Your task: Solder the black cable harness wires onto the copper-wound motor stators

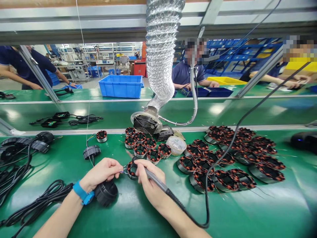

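Observation:
In my right hand (151, 177) is a grey soldering iron (156, 181), its tip pointing up and left above a motor stator (131, 170) with copper windings. Thin wires stick out from that stator's left side. My left hand (105, 171), wearing a blue wrist strap (83, 192), pinches thin wires at their ends, close to the stator. Under the left wrist lies a round black motor housing (106, 193), partly covered by the hand. Behind that hand sits another dark round housing (91, 152) with a lead standing up.
Many stators (223, 158) stand in groups on the right and centre. A round tub (176, 145) sits below the fume duct (160, 49) and its fan (146, 123). Coiled black cables (42, 201) lie left. The iron's cord (207, 198) loops at right. Co-workers sit opposite.

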`<act>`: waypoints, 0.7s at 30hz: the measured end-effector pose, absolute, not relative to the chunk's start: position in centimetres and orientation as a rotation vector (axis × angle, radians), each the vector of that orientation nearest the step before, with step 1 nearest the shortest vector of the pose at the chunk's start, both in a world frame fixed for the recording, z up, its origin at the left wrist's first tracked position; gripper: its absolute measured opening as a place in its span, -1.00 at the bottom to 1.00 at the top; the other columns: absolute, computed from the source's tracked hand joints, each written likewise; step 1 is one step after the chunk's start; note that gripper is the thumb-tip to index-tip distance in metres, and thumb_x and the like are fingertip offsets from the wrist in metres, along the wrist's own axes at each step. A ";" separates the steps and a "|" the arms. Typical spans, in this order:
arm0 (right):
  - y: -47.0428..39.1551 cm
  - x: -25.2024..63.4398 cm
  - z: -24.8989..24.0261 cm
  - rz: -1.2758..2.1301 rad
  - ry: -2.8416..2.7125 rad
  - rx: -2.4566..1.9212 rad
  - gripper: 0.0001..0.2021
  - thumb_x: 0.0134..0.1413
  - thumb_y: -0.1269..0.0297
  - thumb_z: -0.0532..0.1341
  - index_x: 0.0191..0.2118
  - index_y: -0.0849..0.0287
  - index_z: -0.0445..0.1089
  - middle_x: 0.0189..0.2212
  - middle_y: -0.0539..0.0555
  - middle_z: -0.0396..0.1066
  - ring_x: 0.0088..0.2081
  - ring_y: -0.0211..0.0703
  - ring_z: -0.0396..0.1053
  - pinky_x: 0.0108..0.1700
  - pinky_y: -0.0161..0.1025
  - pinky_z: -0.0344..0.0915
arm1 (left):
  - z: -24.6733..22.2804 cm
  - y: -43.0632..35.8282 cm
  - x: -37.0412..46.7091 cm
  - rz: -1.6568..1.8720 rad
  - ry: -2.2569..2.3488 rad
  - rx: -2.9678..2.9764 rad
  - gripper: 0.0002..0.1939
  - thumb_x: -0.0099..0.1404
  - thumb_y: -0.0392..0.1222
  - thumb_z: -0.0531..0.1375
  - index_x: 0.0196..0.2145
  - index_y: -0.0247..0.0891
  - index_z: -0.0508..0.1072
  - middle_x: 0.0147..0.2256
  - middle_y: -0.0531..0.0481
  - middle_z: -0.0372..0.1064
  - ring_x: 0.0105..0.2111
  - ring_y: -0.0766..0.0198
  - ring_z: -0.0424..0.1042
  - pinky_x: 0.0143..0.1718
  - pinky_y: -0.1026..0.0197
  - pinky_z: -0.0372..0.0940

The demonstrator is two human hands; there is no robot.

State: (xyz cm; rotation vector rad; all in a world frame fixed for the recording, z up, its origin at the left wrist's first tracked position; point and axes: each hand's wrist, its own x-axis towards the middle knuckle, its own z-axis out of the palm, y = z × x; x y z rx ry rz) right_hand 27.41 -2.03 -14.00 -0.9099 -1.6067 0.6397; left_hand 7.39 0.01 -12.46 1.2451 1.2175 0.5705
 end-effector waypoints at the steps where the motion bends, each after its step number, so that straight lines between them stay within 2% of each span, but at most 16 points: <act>1: -1.9 27.3 -14.1 0.629 -1.624 -0.885 -0.81 0.31 0.31 0.07 -0.14 0.11 0.43 -0.48 -0.01 0.39 -0.50 -0.27 0.40 -0.37 -0.31 0.38 | -12.4 0.0 7.4 0.568 1.218 1.247 -0.60 0.09 0.13 0.26 -0.46 -0.33 0.43 -0.58 0.10 0.29 -0.70 0.51 -0.02 -0.64 0.33 -0.14; 5: -1.1 26.7 -14.4 0.591 -1.710 -0.804 -0.75 0.27 0.41 0.09 -0.01 0.06 0.39 -0.27 0.06 0.36 -0.36 -0.27 0.42 -0.24 -0.30 0.41 | -12.2 -0.1 7.6 0.580 1.219 1.277 -0.61 0.13 0.12 0.24 -0.45 -0.34 0.42 -0.59 0.10 0.29 -0.70 0.50 0.00 -0.64 0.33 -0.14; 9: -0.5 26.1 -14.9 0.620 -1.794 -0.737 -0.59 0.21 0.51 0.11 0.12 -0.01 0.28 -0.14 0.09 0.27 -0.24 -0.26 0.44 -0.10 -0.26 0.41 | -12.0 -0.4 7.7 0.598 1.232 1.351 -0.57 0.16 0.17 0.21 -0.47 -0.32 0.40 -0.59 0.10 0.29 -0.68 0.48 0.03 -0.63 0.32 -0.11; 14: -0.3 25.5 -15.6 0.628 -1.889 -0.686 -0.50 0.20 0.57 0.07 0.18 -0.04 0.22 -0.11 0.10 0.23 -0.18 -0.23 0.43 -0.08 -0.25 0.42 | -12.0 -0.6 7.7 0.627 1.196 1.406 -0.52 0.19 0.23 0.18 -0.52 -0.30 0.34 -0.61 0.12 0.24 -0.67 0.47 0.04 -0.61 0.32 -0.09; 21: -0.1 25.1 -16.0 0.557 -1.947 -0.695 -0.56 0.22 0.54 0.04 0.14 -0.01 0.28 -0.18 0.08 0.25 -0.23 -0.22 0.41 -0.14 -0.29 0.41 | -12.2 -0.4 7.5 0.653 1.135 1.375 -0.52 0.20 0.22 0.18 -0.45 -0.33 0.36 -0.53 0.08 0.29 -0.67 0.49 0.03 -0.62 0.32 -0.12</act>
